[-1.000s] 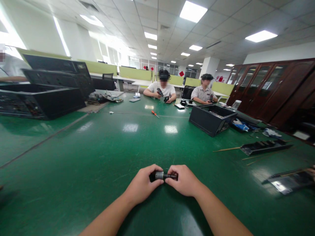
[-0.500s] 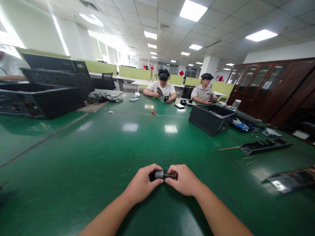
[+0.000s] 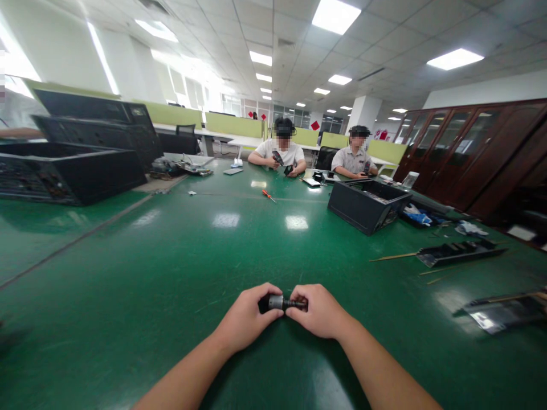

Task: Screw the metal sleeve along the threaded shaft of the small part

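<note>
Pinched at both ends: small dark cylinder (image 3: 280,303), long axis running left to right. Thicker end gripped by left hand (image 3: 245,320), thinner end by right hand (image 3: 320,313), equally near.

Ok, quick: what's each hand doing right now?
Left hand: closed on the silver end of the cylinder.
Right hand: closed on its dark end.

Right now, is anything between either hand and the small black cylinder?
Nothing visible does. The left hand is closed around the thick end of the cylinder, and the right hand pinches its thin end. Both hands touch it directly, just over the green table.
</note>
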The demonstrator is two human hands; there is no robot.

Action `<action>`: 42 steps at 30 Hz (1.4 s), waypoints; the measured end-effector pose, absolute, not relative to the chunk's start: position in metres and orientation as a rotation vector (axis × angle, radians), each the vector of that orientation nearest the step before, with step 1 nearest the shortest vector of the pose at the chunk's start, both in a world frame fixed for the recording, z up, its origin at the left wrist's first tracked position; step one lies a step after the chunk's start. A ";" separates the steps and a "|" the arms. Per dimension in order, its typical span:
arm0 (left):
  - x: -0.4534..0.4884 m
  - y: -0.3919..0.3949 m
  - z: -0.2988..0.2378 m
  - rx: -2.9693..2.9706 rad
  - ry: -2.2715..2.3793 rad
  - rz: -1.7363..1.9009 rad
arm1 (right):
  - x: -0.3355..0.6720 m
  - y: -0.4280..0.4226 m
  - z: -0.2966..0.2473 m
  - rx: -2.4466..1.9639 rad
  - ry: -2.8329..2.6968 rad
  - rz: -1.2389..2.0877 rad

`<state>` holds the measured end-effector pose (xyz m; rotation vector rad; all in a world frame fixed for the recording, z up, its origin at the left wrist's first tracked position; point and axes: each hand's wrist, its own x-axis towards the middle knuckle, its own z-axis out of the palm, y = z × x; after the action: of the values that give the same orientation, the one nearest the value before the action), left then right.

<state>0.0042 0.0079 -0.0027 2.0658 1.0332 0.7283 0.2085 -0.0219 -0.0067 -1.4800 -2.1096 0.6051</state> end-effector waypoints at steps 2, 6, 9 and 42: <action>0.004 0.008 -0.003 2.067 1.031 0.729 | 0.209 -0.022 -0.007 -1.474 -2.110 0.600; 0.003 0.008 -0.003 2.076 1.026 0.728 | 0.209 -0.022 -0.008 -1.478 -2.124 0.585; 0.004 0.008 -0.003 2.084 1.028 0.722 | 0.209 -0.022 -0.008 -1.494 -2.141 0.570; 0.004 0.008 0.001 2.083 1.060 0.738 | 0.210 -0.022 0.000 -1.468 -2.171 0.563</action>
<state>0.0036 0.0077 0.0006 2.0828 1.0597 0.7379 0.2105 -0.0224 0.0002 -1.4682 -2.1706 0.5627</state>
